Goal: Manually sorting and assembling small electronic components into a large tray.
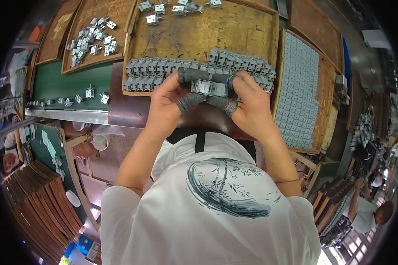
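Between my two hands, a small grey boxy part (pixel 211 88) with a pale, shiny left end is held just above the near edge of a wooden tray (pixel 185 42). My left hand (pixel 166 106) pinches its left end and my right hand (pixel 254 104) pinches the right end. Dark grey wraps cover the thumbs and forefingers of both hands. Behind them, rows of similar grey parts (pixel 159 67) stand packed along the tray's near side. My fingers hide some of these rows. Whether I hold one part or two joined pieces, I cannot make out.
Loose metal parts (pixel 152 19) lie at the tray's far side. More are heaped in a left tray (pixel 115 57) and strung along a green conveyor belt (pixel 55 84). On the right, a tray (pixel 325 95) carries neat rows of grey pieces. Other people (pixel 367 214) are at both sides.
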{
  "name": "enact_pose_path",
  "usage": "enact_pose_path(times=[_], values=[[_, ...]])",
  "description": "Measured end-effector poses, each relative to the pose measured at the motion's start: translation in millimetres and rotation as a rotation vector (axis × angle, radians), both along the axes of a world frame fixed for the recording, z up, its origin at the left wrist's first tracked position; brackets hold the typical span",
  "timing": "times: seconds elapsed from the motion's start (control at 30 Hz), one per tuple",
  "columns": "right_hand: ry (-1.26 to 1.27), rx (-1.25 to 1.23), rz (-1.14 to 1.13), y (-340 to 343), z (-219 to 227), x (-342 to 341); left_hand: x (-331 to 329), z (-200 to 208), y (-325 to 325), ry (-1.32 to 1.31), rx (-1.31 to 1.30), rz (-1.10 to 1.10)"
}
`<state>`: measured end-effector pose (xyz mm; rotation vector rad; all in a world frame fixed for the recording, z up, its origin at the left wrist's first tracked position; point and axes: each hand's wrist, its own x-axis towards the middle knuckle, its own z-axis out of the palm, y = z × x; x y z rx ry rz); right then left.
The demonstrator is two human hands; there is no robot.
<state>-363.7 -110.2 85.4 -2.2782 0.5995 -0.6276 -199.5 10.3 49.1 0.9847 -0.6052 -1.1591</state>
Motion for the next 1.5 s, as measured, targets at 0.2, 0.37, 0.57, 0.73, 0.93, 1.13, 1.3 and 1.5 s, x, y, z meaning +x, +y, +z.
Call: enact_pose_path(times=[0.2, 0.37, 0.57, 0.73, 0.93, 1.13, 1.3, 1.5], values=[[0.045, -0.164, -0.009, -6, -10, -23, -27, 1, -15, -0.018, 0.012, -0.028], [0.038, -0.186, -0.096, -12, -17, -26, -44, -7, -25, 0.055, 0.021, 0.035], [0.033, -0.136, -0.102, -19, -21, -29, -48, -10, -33, -0.001, 0.070, 0.033], [-0.009, -0.300, -0.100, -28, -35, -28, -48, -15, -45, -0.344, 0.005, 0.009], [0.021, -0.248, -0.225, -20, -45, -29, -56, -11, -54, -0.699, 0.057, 0.006], [0.079, -0.077, -0.207, -14, -43, -31, -48, -29, -64, -1.186, 0.010, 0.082], [0.064, 0.374, -0.100, -38, -50, -40, -51, -26, -68, -1.093, -0.122, -0.004], [-0.028, 0.622, -0.082, -32, -54, -46, -54, -22, -71, -1.128, -0.182, -0.034]])
